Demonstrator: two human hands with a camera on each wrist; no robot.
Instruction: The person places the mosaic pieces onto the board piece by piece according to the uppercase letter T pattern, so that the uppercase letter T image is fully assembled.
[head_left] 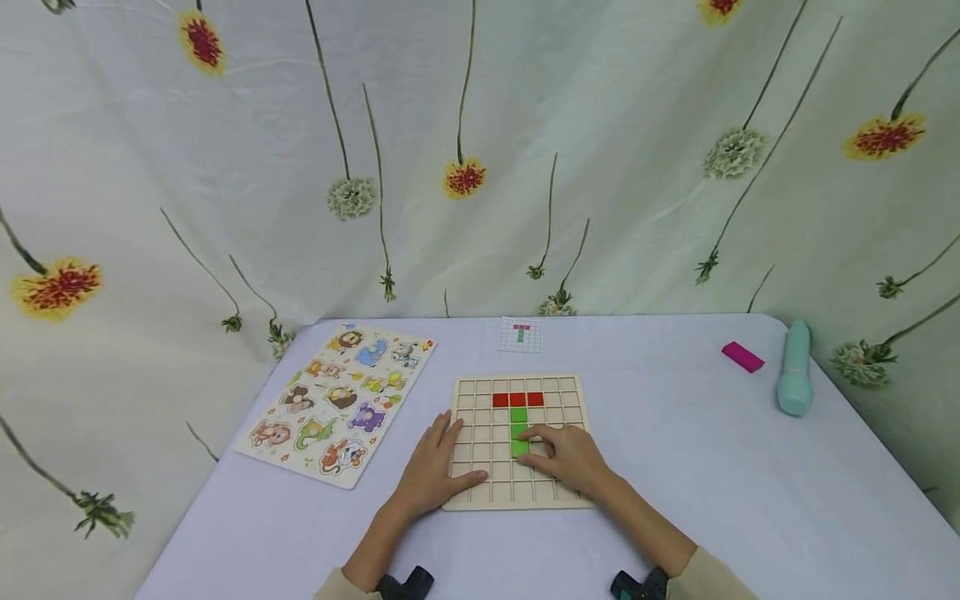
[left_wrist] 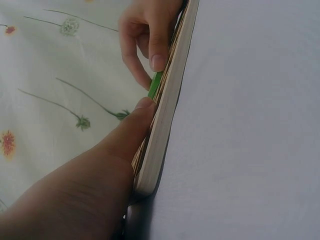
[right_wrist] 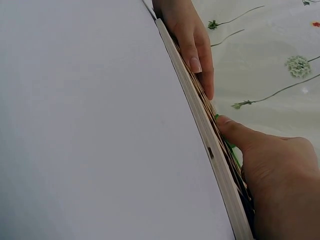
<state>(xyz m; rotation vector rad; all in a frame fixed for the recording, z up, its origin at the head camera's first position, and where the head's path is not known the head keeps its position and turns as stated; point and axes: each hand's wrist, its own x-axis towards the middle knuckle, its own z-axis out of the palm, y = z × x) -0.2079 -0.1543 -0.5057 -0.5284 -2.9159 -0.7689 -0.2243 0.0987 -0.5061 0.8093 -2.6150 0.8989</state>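
A wooden grid board (head_left: 480, 492) lies on the white table. Three red square tiles (head_left: 517, 399) sit in a row near its top, with green square tiles (head_left: 518, 414) in a column below the middle one. My right hand (head_left: 570, 458) pinches the lowest green tile (head_left: 519, 449) between thumb and index finger, at the column's foot; the tile's green edge also shows between those fingertips in the left wrist view. My left hand (head_left: 433, 471) rests on the board's left side, fingers extended along the edge and thumb on the grid. In the right wrist view, my right thumb hides most of the green.
Behind the board lies a small printed card (head_left: 521, 335) with a red and green T pattern. An animal puzzle board (head_left: 341, 400) lies at the left. Toward the right back are a magenta block (head_left: 742, 357) and a mint-coloured bottle-like object (head_left: 796, 371). A flowered cloth (head_left: 637, 167) hangs behind.
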